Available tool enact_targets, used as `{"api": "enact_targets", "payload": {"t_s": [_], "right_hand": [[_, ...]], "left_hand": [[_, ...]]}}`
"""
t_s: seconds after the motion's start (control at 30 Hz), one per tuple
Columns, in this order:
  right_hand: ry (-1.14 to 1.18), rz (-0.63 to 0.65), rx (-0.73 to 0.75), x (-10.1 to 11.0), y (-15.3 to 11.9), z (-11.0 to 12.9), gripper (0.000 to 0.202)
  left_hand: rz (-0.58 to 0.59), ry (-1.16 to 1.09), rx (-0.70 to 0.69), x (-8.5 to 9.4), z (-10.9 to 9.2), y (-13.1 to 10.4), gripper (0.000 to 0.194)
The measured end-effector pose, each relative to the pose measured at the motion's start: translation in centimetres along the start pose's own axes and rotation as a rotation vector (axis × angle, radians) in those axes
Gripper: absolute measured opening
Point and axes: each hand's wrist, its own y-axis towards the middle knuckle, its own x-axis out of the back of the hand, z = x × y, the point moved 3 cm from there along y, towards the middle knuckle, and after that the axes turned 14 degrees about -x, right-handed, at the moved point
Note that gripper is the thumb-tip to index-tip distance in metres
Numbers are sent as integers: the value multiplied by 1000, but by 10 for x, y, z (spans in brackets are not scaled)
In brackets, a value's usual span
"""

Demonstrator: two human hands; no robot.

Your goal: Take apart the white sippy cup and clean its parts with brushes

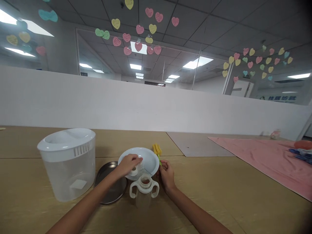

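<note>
One bowl [148,161], one cap in it pinched by the left hand [128,164]; the right hand [166,174] grips one brush [157,151] beside one bottle [144,188], one plate [114,190], one tub [67,162]

Crowded near centre, open wood to the right.
Tall translucent container [67,162] blocks the left; metal plate [110,187], white bowl [142,161], two-handled bottle [144,188] and yellow-green brush [158,152] packed tight between both hands. Bare table [219,195] right of the right hand [167,175] up to the pink cloth [263,159]. White partition [146,107] closes the back.
</note>
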Motion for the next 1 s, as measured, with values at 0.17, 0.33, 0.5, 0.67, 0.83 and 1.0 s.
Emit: {"api": "enact_targets", "payload": {"t_s": [0.17, 0.33, 0.5, 0.67, 0.83, 1.0], "right_hand": [[-17, -1, 6, 0, -2, 2, 36], [-53, -85, 101, 3, -4, 9, 38], [-162, -88, 265, 2, -22, 24, 38], [-314, 81, 383, -4, -40, 32, 31], [-459, 144, 465, -6, -41, 33, 29], [-410, 168, 423, -7, -38, 31, 30]], "left_hand": [[-125, -393, 134, 5, -6, 3, 42], [-247, -826, 229, 7, -14, 3, 30], [-323, -602, 110, 11, -17, 3, 24], [-413, -495, 13, 14, -22, 3, 40], [-425, -471, -36, 18, -32, 4, 40], [-376, -364, -93, 22, -44, 3, 41]]}}
